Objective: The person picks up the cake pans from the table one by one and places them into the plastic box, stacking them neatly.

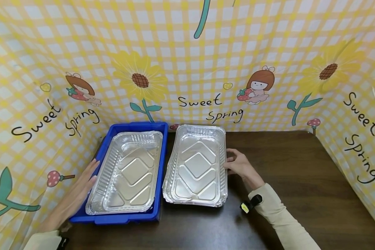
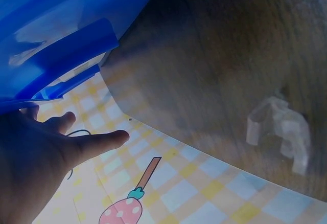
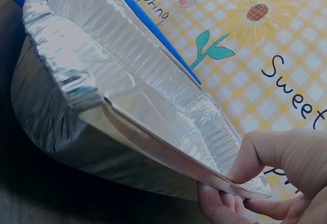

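Note:
A blue plastic tray stands on the left, and a silver foil pan lies inside it. To its right sits another foil pan, on the table. My left hand lies along the blue tray's left side with its fingers extended. From the left wrist view, the same hand is right at the tray's rim and grips nothing. My right hand pinches the right rim of the right foil pan. In the right wrist view, the thumb is over that rim and the other fingers are under it.
The dark wooden table extends to the right of the pans. A yellow checked cloth with printed flowers hangs around the back and sides. A crumpled translucent strip shows on the wood in the left wrist view.

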`<state>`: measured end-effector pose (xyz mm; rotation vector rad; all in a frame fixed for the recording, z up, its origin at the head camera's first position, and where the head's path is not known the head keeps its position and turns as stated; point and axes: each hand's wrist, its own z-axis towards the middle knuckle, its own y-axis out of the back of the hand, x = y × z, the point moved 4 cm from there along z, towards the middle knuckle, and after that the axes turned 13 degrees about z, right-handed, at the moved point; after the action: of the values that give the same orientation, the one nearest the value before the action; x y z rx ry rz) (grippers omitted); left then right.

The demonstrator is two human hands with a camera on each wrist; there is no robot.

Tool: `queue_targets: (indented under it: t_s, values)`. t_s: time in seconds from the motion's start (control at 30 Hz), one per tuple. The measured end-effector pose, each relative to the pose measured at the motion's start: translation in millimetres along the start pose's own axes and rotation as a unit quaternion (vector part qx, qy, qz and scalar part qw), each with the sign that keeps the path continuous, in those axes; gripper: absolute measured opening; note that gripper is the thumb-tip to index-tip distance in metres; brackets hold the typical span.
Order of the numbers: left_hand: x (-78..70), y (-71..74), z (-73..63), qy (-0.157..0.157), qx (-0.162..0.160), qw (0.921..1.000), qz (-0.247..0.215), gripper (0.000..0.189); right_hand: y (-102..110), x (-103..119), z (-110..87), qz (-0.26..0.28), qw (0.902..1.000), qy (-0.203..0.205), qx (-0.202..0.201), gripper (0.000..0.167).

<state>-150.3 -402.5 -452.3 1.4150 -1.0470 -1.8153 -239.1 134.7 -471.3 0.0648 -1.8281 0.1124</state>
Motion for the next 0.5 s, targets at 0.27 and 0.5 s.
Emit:
queue_targets:
  t_s: [0.27, 0.5]
  values:
    - [0.3, 0.3, 0.7, 0.000, -0.003, 1.0000, -0.001, 0.061, 9, 13, -0.7, -0.010, 0.9998, 0.017, 0.010, 0.077]
    - [1.0, -0.8, -0.1, 0.003, 0.000, 1.0000, 0.000, 0.061, 8, 27, -0.9, -0.013, 0.9995, 0.016, 0.023, 0.082]
